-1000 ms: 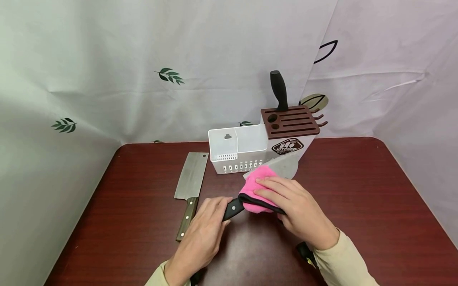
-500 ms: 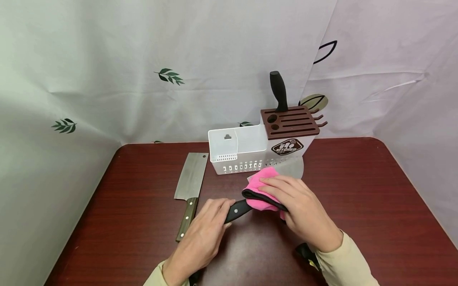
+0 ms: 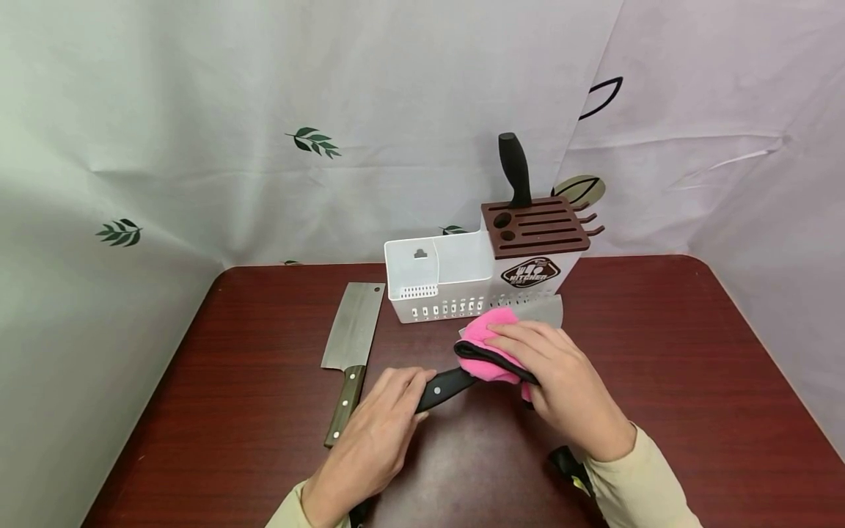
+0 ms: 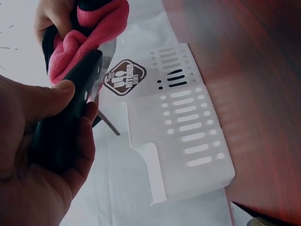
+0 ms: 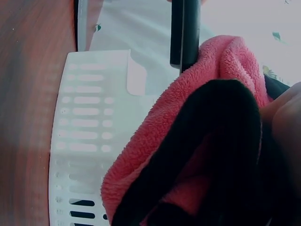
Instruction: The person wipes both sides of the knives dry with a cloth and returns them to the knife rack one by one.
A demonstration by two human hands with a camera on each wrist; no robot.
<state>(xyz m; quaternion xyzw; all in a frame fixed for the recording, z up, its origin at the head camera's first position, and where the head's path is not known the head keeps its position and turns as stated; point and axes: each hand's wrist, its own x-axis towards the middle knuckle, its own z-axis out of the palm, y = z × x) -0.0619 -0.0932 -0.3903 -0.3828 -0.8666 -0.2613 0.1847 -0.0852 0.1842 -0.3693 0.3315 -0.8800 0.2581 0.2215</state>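
My left hand (image 3: 370,436) grips the black riveted handle of a kitchen knife (image 3: 445,389). In the left wrist view the thumb lies along the side of that handle (image 4: 61,127). A pink cloth (image 3: 491,334) with black edging is folded over the blade near the handle, and my right hand (image 3: 571,389) holds it there. The wide blade (image 3: 544,311) shows beyond the cloth, in front of the white knife holder (image 3: 455,293). From the right wrist the cloth (image 5: 155,122) covers most of the blade, which is hidden.
A cleaver (image 3: 353,326) with a wooden handle lies left of the holder. One black-handled knife (image 3: 515,169) stands in the brown slotted top (image 3: 538,226). Beside my right forearm lies a black-handled object (image 3: 566,463), partly hidden. White curtains (image 3: 198,147) surround the wooden table (image 3: 660,352).
My right hand and the cloth have shifted slightly right, uncovering more of the handle end. The blade tip has swung right and slightly downward in view. My left hand stays nearly in place.
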